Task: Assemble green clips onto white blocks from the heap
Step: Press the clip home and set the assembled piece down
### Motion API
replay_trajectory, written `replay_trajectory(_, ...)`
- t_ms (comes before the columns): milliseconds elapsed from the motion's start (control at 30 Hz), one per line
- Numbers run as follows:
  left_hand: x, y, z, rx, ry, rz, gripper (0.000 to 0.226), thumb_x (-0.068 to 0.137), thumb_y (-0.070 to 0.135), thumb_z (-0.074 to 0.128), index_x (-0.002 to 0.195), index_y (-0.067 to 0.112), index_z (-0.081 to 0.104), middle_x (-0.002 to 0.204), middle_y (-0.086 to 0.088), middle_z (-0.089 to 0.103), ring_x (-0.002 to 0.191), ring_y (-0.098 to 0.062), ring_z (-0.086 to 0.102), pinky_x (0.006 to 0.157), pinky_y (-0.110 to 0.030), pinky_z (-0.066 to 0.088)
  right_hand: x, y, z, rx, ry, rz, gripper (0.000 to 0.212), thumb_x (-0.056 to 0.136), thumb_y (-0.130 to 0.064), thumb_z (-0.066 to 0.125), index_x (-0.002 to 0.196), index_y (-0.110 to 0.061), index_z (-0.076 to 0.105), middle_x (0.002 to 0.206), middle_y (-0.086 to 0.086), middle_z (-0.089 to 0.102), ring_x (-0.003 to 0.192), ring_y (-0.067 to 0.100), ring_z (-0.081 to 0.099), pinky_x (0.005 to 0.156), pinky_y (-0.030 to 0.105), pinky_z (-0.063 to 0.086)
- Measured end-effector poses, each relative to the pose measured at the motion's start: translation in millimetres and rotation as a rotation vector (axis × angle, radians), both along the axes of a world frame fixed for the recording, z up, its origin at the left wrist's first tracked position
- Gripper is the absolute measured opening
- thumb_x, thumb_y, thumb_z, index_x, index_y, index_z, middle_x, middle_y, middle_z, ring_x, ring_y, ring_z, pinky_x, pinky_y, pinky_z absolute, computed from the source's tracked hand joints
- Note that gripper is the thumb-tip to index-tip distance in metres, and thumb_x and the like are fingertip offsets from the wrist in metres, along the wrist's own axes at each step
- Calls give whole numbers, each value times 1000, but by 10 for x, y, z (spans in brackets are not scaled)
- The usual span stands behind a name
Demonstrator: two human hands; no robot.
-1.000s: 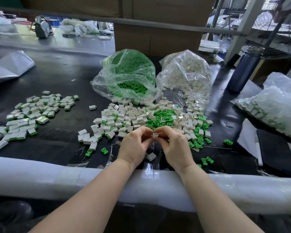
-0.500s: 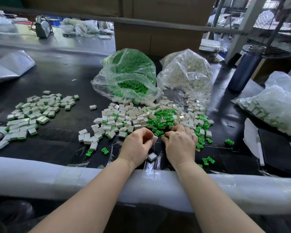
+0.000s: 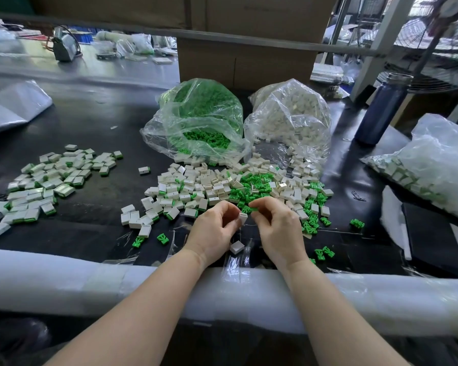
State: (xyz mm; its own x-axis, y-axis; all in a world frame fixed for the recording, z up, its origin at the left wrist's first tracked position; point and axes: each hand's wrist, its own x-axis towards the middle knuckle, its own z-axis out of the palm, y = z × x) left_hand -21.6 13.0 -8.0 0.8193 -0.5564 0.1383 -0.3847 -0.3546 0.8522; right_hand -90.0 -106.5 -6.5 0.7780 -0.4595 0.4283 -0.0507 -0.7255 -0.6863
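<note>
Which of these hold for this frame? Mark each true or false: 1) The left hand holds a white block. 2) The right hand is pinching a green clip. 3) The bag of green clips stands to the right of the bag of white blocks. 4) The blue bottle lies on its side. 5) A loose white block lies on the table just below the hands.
1) True: the left hand grips a white block.
2) True: the right hand pinches a green clip.
3) False: the bag of green clips is left of the bag of white blocks.
4) False: the blue bottle stands upright.
5) True: a loose white block lies there.
</note>
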Motion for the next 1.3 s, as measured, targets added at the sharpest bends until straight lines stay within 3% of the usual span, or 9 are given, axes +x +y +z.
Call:
replay_trajectory(100, 4, -9, -8, -39, 48, -11, 9, 87, 17, 63, 86, 23, 57, 83, 0, 64, 83, -23, 62, 85, -37, 50, -14, -35, 29, 277, -45, 45, 15, 81, -6, 70, 79, -19, 64, 75, -9, 65, 76, 13, 64, 75, 26, 54)
replay_trajectory(267, -9, -7, 1, -88, 101, -48, 17, 87, 12, 62, 84, 28, 61, 84, -4, 67, 83, -23, 64, 86, -39, 52, -34, -67, 57, 552, -35, 80, 19, 78, -3, 72, 73, -20, 65, 73, 4, 68, 76, 26, 67, 74, 32, 56)
replay_trajectory(467, -3, -3, -2, -102, 103, -54, 10, 87, 11, 63, 94, 15, 67, 88, 0, 68, 85, -14, 63, 88, -29, 50, -37, -65, 55, 542, 28, 86, 16, 78, -4, 72, 71, -16, 65, 69, 1, 64, 67, 15, 60, 68, 32, 54)
replay_trajectory(600, 6, 2, -5, -102, 95, -43, 10, 87, 9, 61, 94, 14, 68, 90, -4, 69, 88, -18, 64, 87, -28, 51, -46, -55, 58, 572, 51, 112, 16, 79, -2, 70, 70, -15, 65, 68, 5, 65, 65, 16, 60, 67, 35, 54)
replay_trajectory(767, 14, 12, 4, -158, 122, -30, 14, 87, 4, 60, 89, 15, 70, 76, 1, 67, 71, -10, 60, 71, -15, 50, -53, -52, 63, 592, 62, 145, 18, 80, 1, 68, 73, -14, 64, 70, 8, 66, 64, 15, 60, 66, 30, 54)
replay_trajectory(967, -12, 19, 32, -147, 152, -59, 15, 87, 2, 59, 87, 12, 69, 81, -5, 67, 78, -17, 62, 82, -28, 53, -51, -43, 62, 542, 72, 151, 22, 77, 5, 68, 75, -15, 61, 71, 6, 64, 64, 11, 58, 65, 25, 51)
replay_trajectory(1167, -27, 20, 45, -99, 103, -86, 13, 88, 0, 57, 93, 3, 69, 74, 2, 61, 69, -6, 54, 71, -13, 46, -44, -53, 52, 520, 87, 171, 23, 74, 8, 69, 72, -14, 61, 72, 5, 64, 66, 11, 59, 66, 25, 53)
replay_trajectory(1300, -33, 15, 47, -95, 93, -85, 13, 87, 0, 58, 92, 4, 69, 75, 5, 61, 71, -4, 55, 76, -16, 48, -50, -60, 48, 530, 96, 173, 24, 74, 9, 69, 70, -14, 62, 70, 4, 65, 65, 12, 60, 66, 28, 54)
